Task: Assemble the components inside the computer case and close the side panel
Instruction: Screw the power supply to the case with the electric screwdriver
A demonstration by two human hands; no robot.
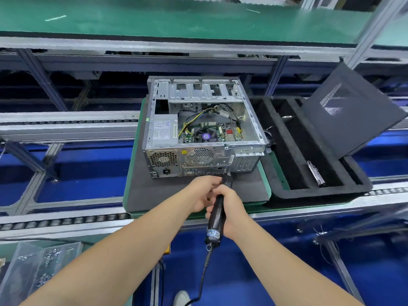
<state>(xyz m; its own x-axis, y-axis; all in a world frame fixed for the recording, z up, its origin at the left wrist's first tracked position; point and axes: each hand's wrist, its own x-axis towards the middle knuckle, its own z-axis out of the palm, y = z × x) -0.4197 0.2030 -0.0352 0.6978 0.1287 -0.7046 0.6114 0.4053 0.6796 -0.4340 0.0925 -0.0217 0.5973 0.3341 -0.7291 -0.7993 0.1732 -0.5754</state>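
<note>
An open silver computer case [204, 127] lies on its side on a grey pad [159, 191], its rear panel facing me. Inside I see the power supply [164, 129], the motherboard with its fan [205, 136] and loose cables. My right hand [230, 208] grips a black electric screwdriver [217, 214] whose tip points at the bottom edge of the case's rear. My left hand [204, 192] holds the screwdriver near its front end. The dark side panel [348, 111] leans tilted on the tray at the right.
A black foam tray [287, 191] with long slots stands right of the case; a metal strip [316, 173] lies in it. Clear bins of screws [44, 266] sit at the lower left. Conveyor rails run left and right, with a green shelf [176, 18] above.
</note>
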